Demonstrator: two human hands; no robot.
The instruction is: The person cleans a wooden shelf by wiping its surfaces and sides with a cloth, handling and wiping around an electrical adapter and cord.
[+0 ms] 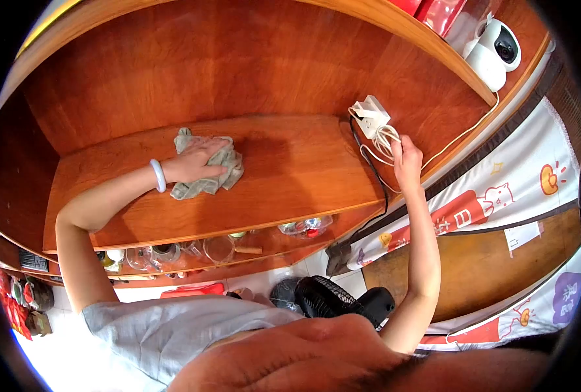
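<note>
My left hand (199, 160) lies flat with fingers stretched over a crumpled grey-green cloth (205, 186), pressing it on the wooden shelf (284, 170). A pale bangle (158, 176) rings that wrist. At the shelf's right end, my right hand (408, 160) is closed on a coiled white cable (386, 138). The cable hangs by a white power strip (371, 116), which is near the back panel of the cabinet. A black cord (369, 160) runs down past the shelf edge beside it.
A white camera (496, 52) stands on the upper shelf at right. Glass jars (218, 248) and other containers sit on the shelf below. A black fan (329, 297) stands on the floor near my body. A printed curtain (499, 183) hangs at the right.
</note>
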